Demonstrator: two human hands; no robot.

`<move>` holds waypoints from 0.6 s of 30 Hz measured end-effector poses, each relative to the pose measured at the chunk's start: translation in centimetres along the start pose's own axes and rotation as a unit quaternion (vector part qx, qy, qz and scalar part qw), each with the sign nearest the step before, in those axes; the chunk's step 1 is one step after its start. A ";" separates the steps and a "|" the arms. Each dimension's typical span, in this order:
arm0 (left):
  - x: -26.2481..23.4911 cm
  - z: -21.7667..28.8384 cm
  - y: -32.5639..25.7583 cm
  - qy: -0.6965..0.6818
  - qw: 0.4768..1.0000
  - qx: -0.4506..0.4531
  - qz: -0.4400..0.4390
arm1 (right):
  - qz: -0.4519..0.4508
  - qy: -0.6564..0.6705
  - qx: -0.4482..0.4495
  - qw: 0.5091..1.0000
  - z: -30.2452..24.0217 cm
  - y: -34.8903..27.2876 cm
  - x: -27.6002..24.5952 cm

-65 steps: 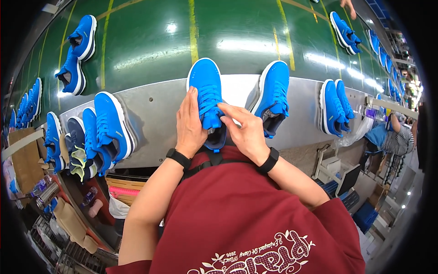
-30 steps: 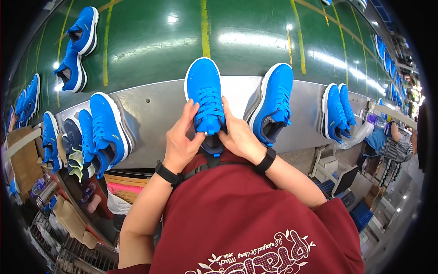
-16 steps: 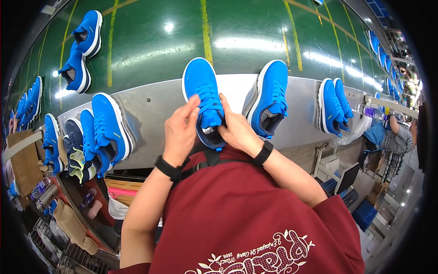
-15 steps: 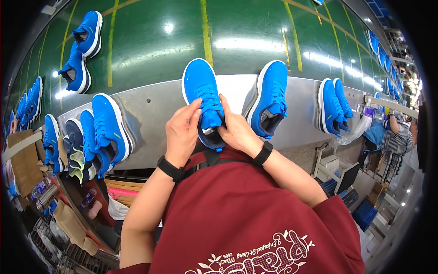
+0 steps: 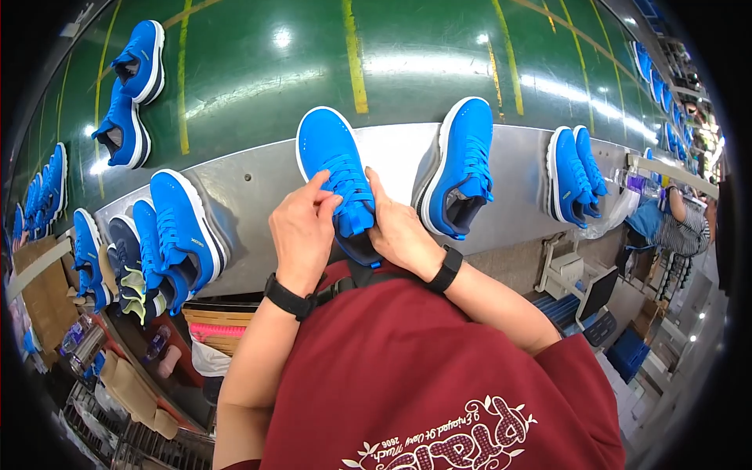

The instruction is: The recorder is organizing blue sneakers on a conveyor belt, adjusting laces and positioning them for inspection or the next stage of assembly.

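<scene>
A bright blue sneaker (image 5: 323,135) with a white sole stands in front of me, toe pointing away, at the edge of the metal ledge. My left hand (image 5: 304,229) is at the left side of its laces (image 5: 345,178), thumb and fingers pinched together. Whether a lace lies between those fingertips is hidden. Along the shoe's right side, my right hand (image 5: 401,236) grips the collar, its thumb side up near the laces. Just to the right stands another blue sneaker (image 5: 468,149), laced, with its dark opening toward me and no hand on it.
A green work surface (image 5: 258,94) with yellow lines lies beyond the metal ledge (image 5: 258,215). Several blue sneakers (image 5: 178,211) and a dark shoe (image 5: 128,251) crowd the left; a blue pair (image 5: 565,176) stands right. Another person (image 5: 675,223) is at far right.
The sneaker and both my hands have shifted slightly left and nearer to me. My left fingers have slid a little off the laces toward the shoe's left side.
</scene>
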State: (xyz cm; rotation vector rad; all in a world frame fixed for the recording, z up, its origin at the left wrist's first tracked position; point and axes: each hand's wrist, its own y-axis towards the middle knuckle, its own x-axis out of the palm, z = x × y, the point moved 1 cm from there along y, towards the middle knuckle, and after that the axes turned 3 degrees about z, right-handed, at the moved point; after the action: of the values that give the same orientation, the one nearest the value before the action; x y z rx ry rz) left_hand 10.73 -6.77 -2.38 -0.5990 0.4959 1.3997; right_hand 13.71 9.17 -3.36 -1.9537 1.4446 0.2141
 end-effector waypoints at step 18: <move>-1.8 -2.6 4.4 -0.147 0.978 -0.021 -0.143 | 0.017 0.024 0.002 1.000 1.3 0.5 0.2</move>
State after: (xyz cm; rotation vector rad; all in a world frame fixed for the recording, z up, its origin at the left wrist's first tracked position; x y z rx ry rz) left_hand 6.28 -9.49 -3.63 -0.4649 0.1360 1.1982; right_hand 13.71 9.72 -4.60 -1.9447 1.5091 0.1813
